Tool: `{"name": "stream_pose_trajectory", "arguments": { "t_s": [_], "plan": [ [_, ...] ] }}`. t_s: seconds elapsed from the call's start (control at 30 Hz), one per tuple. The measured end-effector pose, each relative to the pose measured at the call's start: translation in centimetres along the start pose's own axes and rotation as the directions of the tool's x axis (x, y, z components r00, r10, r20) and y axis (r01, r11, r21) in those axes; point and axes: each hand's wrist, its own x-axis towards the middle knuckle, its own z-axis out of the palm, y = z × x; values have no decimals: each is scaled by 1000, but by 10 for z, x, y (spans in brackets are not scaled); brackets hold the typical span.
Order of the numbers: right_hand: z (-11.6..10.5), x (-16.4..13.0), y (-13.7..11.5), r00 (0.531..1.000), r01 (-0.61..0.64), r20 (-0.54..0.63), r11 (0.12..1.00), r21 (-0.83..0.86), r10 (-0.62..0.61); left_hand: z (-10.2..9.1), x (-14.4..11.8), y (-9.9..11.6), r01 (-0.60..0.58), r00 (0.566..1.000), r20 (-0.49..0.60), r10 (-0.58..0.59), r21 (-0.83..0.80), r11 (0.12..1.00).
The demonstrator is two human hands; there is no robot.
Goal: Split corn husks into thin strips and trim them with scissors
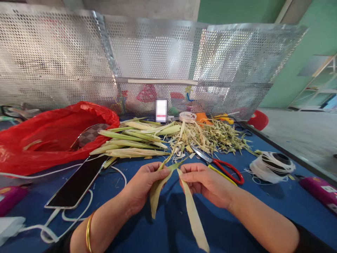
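**Both hands pinching a pale leaf strip over the blue table**

The left hand [143, 184] is closing its fingers around the upper end of one pale leaf strip [156, 191], which is hanging down toward 6 o'clock from the fingers. The right hand [207, 182] is pinching a second leaf strip [193, 214] between thumb and forefinger, and this one is trailing toward 5 o'clock past the wrist. The two hands are sitting close together, the strips joining at a green tip between the fingertips. At 12 o'clock from the hands a pile of leaves [134, 140] is lying on the blue table [263, 207]. Red-handled scissors [221, 165] are lying at 2 o'clock from the right hand, and a phone [76, 182] is resting at 9 o'clock from the left.
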Motion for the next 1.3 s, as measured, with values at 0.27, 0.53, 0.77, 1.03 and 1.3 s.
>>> {"name": "stream_pose_trajectory", "arguments": {
  "t_s": [0.27,0.53,0.77,1.03,1.3],
  "plan": [
    [1,6,9,993,64,-105,996,68,-57,7,-7,0,36,993,109,-37,10,999],
    [10,7,9,986,92,-136,994,-66,-100,11,-9,-3,-28,995,94,17,118,993],
    [8,5,12,994,66,-84,998,-14,-67,12,-12,-2,-20,989,146,15,36,999],
    [9,6,12,997,57,-55,995,80,-52,15,-11,0,35,992,121,-27,-59,998],
    [5,8,11,997,46,-60,991,127,-39,12,-10,-3,63,998,19,-63,-27,998]
  ]
}}
